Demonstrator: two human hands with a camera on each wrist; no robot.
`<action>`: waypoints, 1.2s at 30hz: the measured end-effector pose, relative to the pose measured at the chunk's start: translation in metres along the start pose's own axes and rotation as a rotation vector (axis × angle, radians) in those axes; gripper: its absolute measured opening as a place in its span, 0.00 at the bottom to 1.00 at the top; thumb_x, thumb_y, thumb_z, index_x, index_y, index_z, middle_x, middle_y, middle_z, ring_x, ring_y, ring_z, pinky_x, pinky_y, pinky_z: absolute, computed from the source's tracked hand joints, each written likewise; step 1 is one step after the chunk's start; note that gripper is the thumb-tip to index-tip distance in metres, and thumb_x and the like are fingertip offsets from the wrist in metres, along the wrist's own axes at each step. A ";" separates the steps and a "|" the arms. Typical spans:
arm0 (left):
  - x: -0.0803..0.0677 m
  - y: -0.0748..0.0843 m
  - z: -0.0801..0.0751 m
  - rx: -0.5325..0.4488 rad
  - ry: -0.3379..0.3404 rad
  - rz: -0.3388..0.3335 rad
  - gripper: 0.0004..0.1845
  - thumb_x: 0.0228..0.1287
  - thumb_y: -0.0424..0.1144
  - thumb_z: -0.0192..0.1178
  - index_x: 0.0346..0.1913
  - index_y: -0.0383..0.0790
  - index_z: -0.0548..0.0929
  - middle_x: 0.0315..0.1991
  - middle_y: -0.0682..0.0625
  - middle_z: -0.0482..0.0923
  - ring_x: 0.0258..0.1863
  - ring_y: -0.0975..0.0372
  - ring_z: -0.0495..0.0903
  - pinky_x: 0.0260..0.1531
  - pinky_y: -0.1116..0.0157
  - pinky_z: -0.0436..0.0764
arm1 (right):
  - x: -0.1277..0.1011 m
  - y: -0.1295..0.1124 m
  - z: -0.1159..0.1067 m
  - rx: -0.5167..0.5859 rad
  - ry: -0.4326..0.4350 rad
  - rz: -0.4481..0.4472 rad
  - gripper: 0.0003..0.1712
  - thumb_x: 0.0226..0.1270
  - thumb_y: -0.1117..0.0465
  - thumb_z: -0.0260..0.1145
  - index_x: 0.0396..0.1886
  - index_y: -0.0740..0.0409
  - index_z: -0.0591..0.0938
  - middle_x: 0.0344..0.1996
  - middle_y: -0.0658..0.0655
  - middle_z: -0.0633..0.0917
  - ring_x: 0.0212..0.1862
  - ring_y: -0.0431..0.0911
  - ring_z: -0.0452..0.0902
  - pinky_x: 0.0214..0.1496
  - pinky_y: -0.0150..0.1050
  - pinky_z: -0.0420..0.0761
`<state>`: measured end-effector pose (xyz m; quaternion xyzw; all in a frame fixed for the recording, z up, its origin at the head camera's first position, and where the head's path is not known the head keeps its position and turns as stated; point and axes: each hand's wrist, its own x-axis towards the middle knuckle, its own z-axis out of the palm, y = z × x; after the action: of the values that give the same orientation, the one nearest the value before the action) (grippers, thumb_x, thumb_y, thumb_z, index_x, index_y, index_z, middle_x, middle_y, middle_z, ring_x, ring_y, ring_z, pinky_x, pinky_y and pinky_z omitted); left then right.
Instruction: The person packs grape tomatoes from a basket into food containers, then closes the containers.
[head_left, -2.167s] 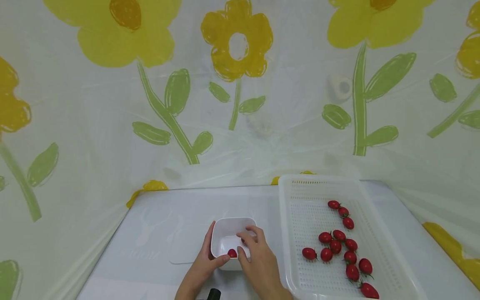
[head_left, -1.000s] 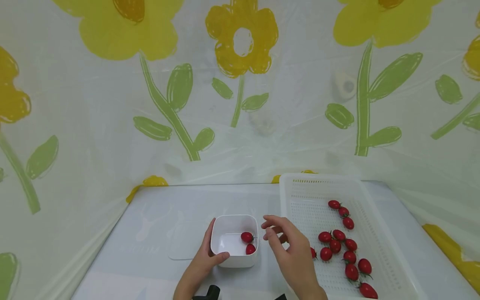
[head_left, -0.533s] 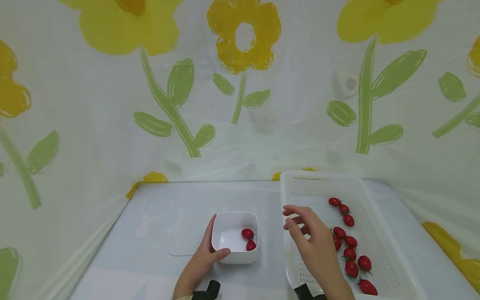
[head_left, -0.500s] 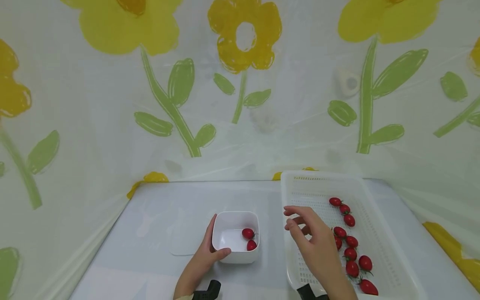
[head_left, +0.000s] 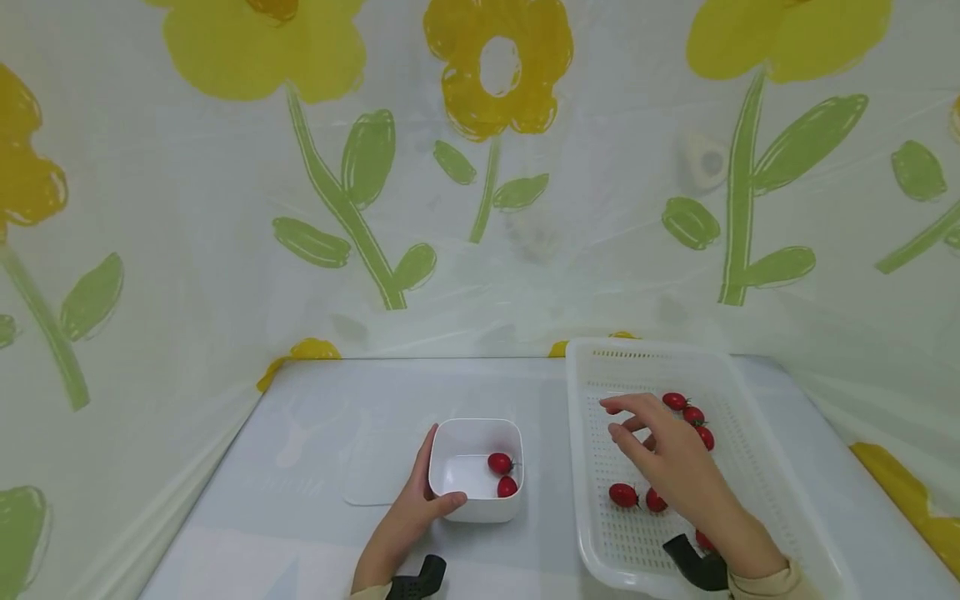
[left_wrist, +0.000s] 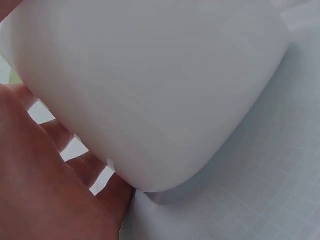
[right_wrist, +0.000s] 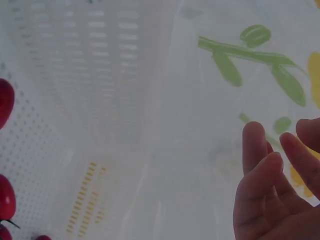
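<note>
Left hand [head_left: 408, 521]: grip wrapped on the near-left corner of the bowl [head_left: 476, 469], thumb on the near wall, fingers along the left wall; bowl rests on the worktop [head_left: 337, 433].
Right hand [head_left: 678, 462]: grip loosely spread, fingers relaxed, nothing held; it hovers inside the basket [head_left: 600, 533], above the tomatoes [head_left: 622, 495].
Bowl contents: two tomatoes [head_left: 503, 473] against the right wall, touching or nearly so.
Basket contents: loose tomatoes in a line by the fingertips and a few near the wrist; some are hidden under the hand.
Risk, slip: the fruit is round and smooth; a pinch off centre could squirt it out across the basket floor.
Risk, crush: thin skin; too hard a pinch could split it.
Risk, stems: green stems could snag a neighbour and drag it along.
Risk, spill: a tomato released over the bowl rim could roll off the worktop.
Risk, bowl: the bowl looks light; if the left hand lets go, a knock could shift it.
Risk, sight: the palm covers several tomatoes, so the pick may be partly blind.
</note>
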<state>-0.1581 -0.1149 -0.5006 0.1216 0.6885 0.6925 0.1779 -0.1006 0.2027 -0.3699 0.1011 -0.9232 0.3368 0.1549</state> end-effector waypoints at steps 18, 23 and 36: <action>-0.010 0.030 0.006 0.005 -0.007 -0.010 0.51 0.52 0.38 0.64 0.69 0.55 0.37 0.68 0.47 0.43 0.60 0.49 0.54 0.58 0.51 0.59 | 0.011 0.082 -0.018 0.176 -0.406 0.251 0.29 0.60 0.49 0.60 0.60 0.50 0.66 0.48 0.61 0.74 0.36 0.51 0.76 0.29 0.41 0.77; -0.003 0.009 0.001 -0.013 -0.012 0.013 0.50 0.53 0.36 0.62 0.68 0.62 0.39 0.67 0.50 0.45 0.60 0.51 0.55 0.56 0.54 0.62 | 0.009 0.098 -0.020 0.139 -0.497 0.321 0.35 0.58 0.49 0.61 0.63 0.55 0.61 0.49 0.66 0.72 0.33 0.49 0.76 0.30 0.42 0.77; -0.001 -0.002 -0.001 0.017 0.014 0.003 0.48 0.53 0.39 0.62 0.68 0.65 0.39 0.67 0.53 0.46 0.59 0.53 0.57 0.55 0.56 0.65 | 0.002 0.129 -0.018 0.105 -0.616 0.447 0.34 0.57 0.52 0.63 0.60 0.62 0.65 0.43 0.60 0.74 0.29 0.48 0.73 0.27 0.40 0.74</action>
<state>-0.1574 -0.1158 -0.5023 0.1195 0.6955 0.6875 0.1710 -0.1362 0.3116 -0.4329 0.0016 -0.9072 0.3629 -0.2126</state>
